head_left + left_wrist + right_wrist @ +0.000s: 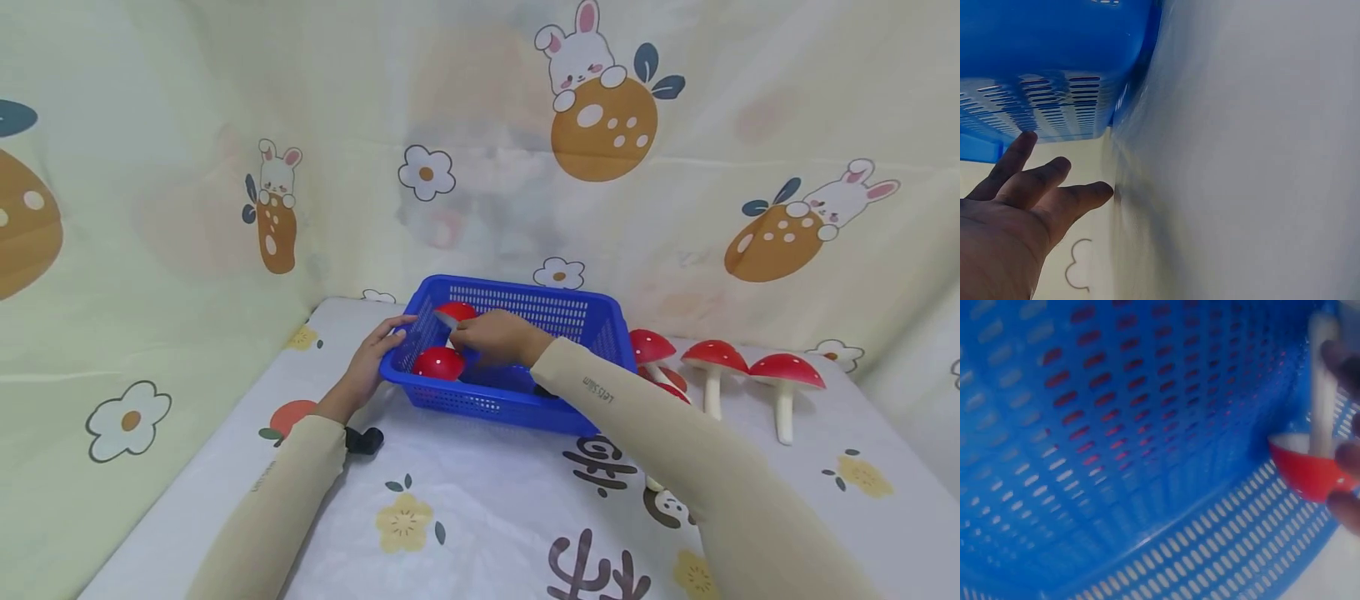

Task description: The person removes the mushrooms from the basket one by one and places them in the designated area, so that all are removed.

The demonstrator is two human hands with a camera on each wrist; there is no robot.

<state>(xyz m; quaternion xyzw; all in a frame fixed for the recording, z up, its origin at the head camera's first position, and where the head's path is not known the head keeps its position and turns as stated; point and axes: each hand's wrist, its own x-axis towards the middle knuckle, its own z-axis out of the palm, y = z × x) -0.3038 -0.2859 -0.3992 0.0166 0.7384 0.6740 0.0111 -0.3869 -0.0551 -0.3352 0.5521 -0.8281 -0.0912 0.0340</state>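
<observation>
A blue plastic basket with slotted walls stands on the table. My left hand is at its left end, fingertips on the rim; the left wrist view shows loosely extended fingers beside the slotted outer wall. My right hand reaches inside the basket and holds a toy mushroom by its white stem. The red cap of this mushroom shows just beyond the fingers, and in the right wrist view it is close to the slotted wall. Another red-capped mushroom lies at the basket's near left.
To the right of the basket are several more toy mushrooms, among them one by its wall, one further right and one at the far right. My right forearm covers part of this group. A printed curtain hangs behind the table.
</observation>
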